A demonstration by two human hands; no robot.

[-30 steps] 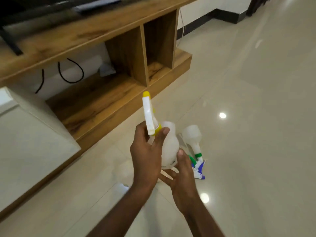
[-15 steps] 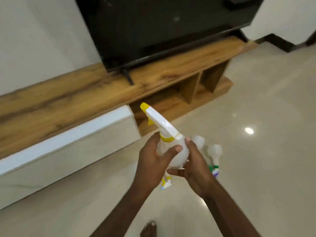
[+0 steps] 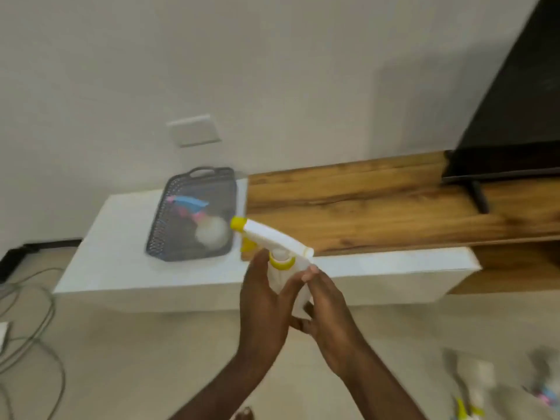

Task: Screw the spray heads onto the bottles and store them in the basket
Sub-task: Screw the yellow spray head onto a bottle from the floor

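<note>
We've got the white plastic bottle (image 3: 298,294) w/ yellow-tipped white spray head (image 3: 269,237) upright btwn both hands: left hand (image 3: 263,301) wraps its neck side, right hand (image 3: 328,310) cups the body. Dark mesh basket (image 3: 165,225) sits on the white cabinet (image 3: 121,262) beyond, up-left, one blue-headed bottle (image 3: 201,221) inside.

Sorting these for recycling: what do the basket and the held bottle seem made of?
Basket: looks like dark grey moulded plastic, matte, with an open lattice wall. Bottle: probably translucent white plastic, smooth; its spray head looks like glossy white and yellow plastic.

Basket (image 3: 169,213) on cabinet (image 3: 121,268), left.
</note>
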